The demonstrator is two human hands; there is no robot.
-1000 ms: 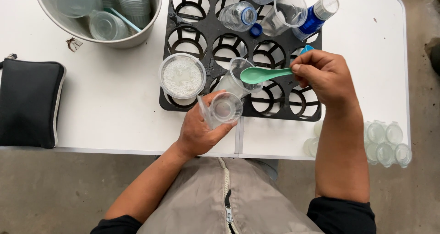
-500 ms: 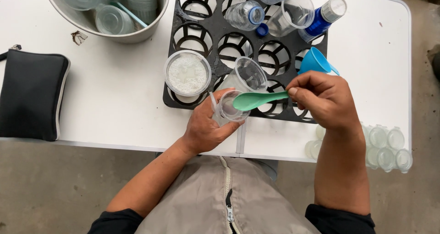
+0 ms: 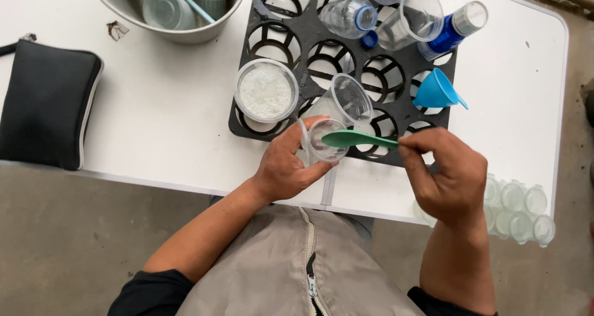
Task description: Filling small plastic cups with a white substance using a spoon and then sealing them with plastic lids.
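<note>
My left hand [image 3: 283, 162] grips a small clear plastic cup [image 3: 323, 141] at the near edge of the black tray [image 3: 396, 81]. My right hand [image 3: 448, 175] holds a green plastic spoon [image 3: 356, 139] by its handle, with the bowl of the spoon over the mouth of that cup. A second clear cup [image 3: 346, 99] lies tilted in the tray just behind. To its left stands a round clear container of white powder [image 3: 266, 91]. A blue funnel [image 3: 437, 91] rests on the tray's right side.
Clear bottles with blue caps [image 3: 352, 14] and a clear cup stand at the tray's far side. A metal bowl [image 3: 179, 33] holding cups and lids sits at the back left. A black pouch [image 3: 46, 102] lies at the left. Small clear cups [image 3: 518, 206] are stacked below the table's right edge.
My right hand has brought the green spoon down and left from above the tray to the mouth of the small cup. My left hand kept hold of the cup and tilted it slightly.
</note>
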